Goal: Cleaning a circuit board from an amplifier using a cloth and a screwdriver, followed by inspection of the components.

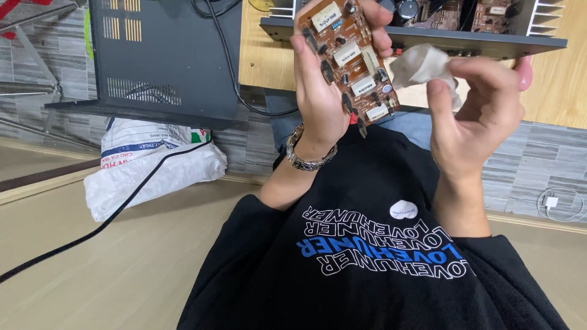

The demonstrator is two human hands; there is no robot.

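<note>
My left hand grips a brown circuit board upright, component side facing me, with white block resistors and small black parts on it. My right hand pinches a crumpled white tissue just to the right of the board, close to its edge but apart from it. A metal watch band circles my left wrist. My black printed shirt fills the lower middle of the view.
An open grey electronics chassis with boards and a heat sink lies on a wooden surface behind the hands. A black metal case stands at left with a black cable trailing over a white plastic bag. A white charger lies at right.
</note>
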